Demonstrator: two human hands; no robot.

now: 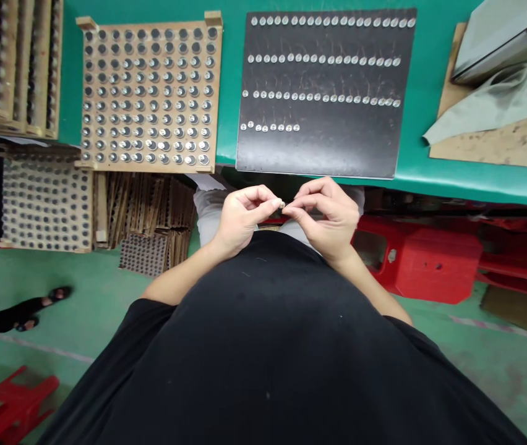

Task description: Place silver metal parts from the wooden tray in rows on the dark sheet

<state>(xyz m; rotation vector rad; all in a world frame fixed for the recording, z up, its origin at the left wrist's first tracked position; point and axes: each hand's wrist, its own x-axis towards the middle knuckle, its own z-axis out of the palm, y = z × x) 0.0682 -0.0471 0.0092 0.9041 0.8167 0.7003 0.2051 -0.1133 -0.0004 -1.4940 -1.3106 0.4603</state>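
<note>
In front of my lap, my left hand [248, 216] pinches a small round metal part [282, 204] between thumb and forefinger. My right hand [326, 216] meets it from the other side, its thumb and forefinger closed right beside the part. Whatever those fingertips hold is too fine to make out. Beyond my hands lies a black board [323, 142] bearing rows of small round silver pieces with thin wires; the lowest row covers only its left part. To its left, a wooden tray [218, 93] holds rows of dark cylinders, many with a silver piece on top.
The green tabletop [229, 74] ends just ahead of my hands. Stacked wooden trays [22, 62] stand at the far left, with another filled tray [45, 204] below. Cardboard [490, 139] and a grey cloth lie right. A red stool [440, 262] and another person's feet are on the floor.
</note>
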